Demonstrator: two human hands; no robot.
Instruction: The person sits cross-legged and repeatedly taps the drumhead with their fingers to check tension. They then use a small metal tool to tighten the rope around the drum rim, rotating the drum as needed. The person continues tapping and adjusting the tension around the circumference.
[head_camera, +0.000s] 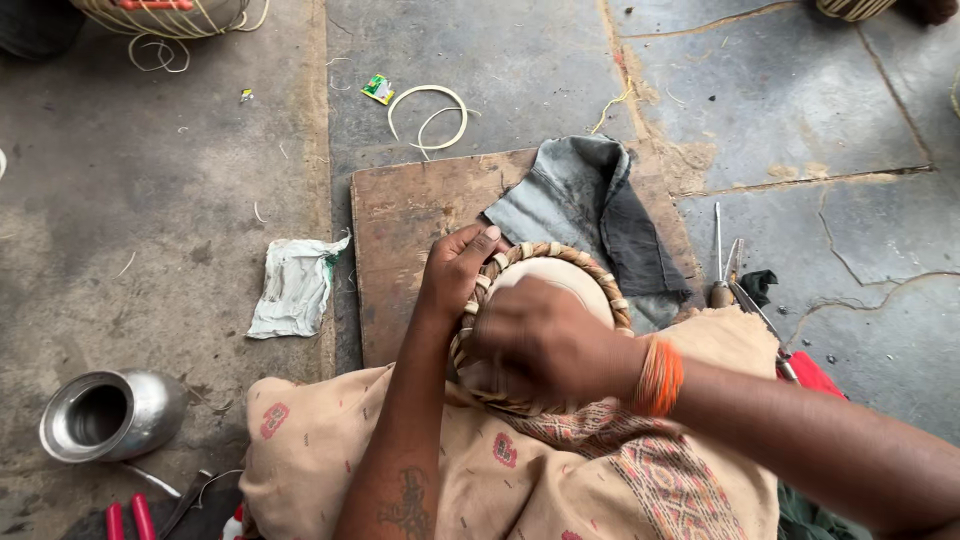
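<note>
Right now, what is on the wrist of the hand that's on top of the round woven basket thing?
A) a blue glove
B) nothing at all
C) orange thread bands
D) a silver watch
C: the right hand rests over the round woven piece, and a bunch of orange thread bands wraps its wrist; no watch or glove shows.

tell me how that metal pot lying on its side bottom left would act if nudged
The metal pot lies on its side with a round belly, so it would probably roll. It looks thin and hollow, so likely light. Its shiny surface may be slippery.
</note>
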